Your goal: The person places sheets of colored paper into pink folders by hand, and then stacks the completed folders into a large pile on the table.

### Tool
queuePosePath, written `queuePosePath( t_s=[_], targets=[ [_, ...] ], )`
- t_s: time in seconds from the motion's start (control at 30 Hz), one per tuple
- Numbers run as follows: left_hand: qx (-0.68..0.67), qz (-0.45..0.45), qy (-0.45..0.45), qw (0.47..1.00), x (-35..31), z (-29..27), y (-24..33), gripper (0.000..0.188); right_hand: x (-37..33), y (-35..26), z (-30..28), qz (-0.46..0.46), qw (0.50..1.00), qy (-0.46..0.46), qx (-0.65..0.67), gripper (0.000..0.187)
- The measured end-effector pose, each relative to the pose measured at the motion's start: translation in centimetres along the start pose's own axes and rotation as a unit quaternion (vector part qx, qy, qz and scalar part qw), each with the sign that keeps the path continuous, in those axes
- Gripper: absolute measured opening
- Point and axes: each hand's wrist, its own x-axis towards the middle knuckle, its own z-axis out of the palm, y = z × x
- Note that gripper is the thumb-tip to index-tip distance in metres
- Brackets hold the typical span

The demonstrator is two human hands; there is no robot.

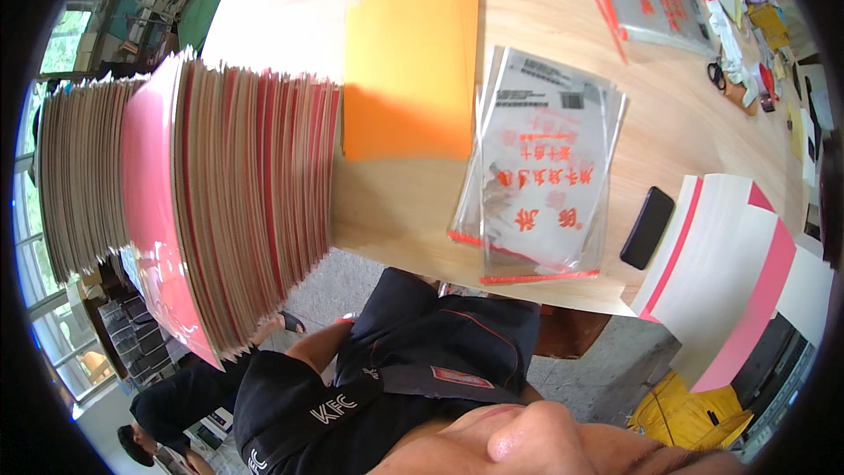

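Neither of my hands shows. A bare stretch of my left arm (pixel 322 349) comes out of a black sleeve beside my lap, and its hand is hidden. My right arm cannot be made out. Clear plastic bags (pixel 547 171) with red printing lie overlapped near the table's front edge. Behind them to the left is a stack of orange-yellow sheets (pixel 410 70). A tall stack of brown and pink-edged boards (pixel 251 193) rises at the left, a glossy pink sheet (pixel 154 185) among them. To the right of the bags rests a black phone (pixel 648 227).
White and pink folded card (pixel 716 264) hangs over the table's right front edge. More clear bags (pixel 655 4) lie at the far right, near black-handled scissors (pixel 716 77) and clutter. A yellow bag (pixel 690 413) is below at right. Another person (pixel 189 405) bends over at lower left.
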Motion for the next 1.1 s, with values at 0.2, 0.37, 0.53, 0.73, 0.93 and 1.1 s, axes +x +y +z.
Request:
queuePosePath(
  t_s=[0.2, 0.37, 0.53, 0.73, 0.93, 1.1],
  targets=[
    [0.0, -0.048, 0.019, 0.999, -4.6, -0.3, 1.2, 0.044, -0.8, 0.5, -0.7, -0.004, 1.0, 0.007, 0.018, 0.024],
    [0.076, -0.033, 0.022, 0.996, -2.0, -2.1, 1.4, 0.038, 3.9, 3.0, -1.3, -0.042, 0.998, -0.035, 0.024, 0.022],
    [0.578, 0.167, 0.148, 0.785, 0.9, -7.1, 7.9, 0.032, 8.6, 4.7, -1.6, -0.113, 0.989, -0.095, 0.022, 0.02],
    [0.116, 0.414, 0.568, 0.702, -6.4, -4.6, 20.6, 0.023, 7.4, 4.8, -2.8, -0.167, 0.981, -0.102, -0.014, 0.018],
    [0.228, 0.554, 0.522, 0.607, -13.4, -0.8, 37.4, 0.031, 5.3, 6.8, -7.2, -0.203, 0.963, -0.063, -0.167, 0.013],
    [0.25, 0.452, 0.552, 0.655, -8.5, -5.0, 47.5, 0.05, 3.6, 6.7, -9.8, -0.232, 0.967, 0.006, -0.102, 0.005]
  ],
)
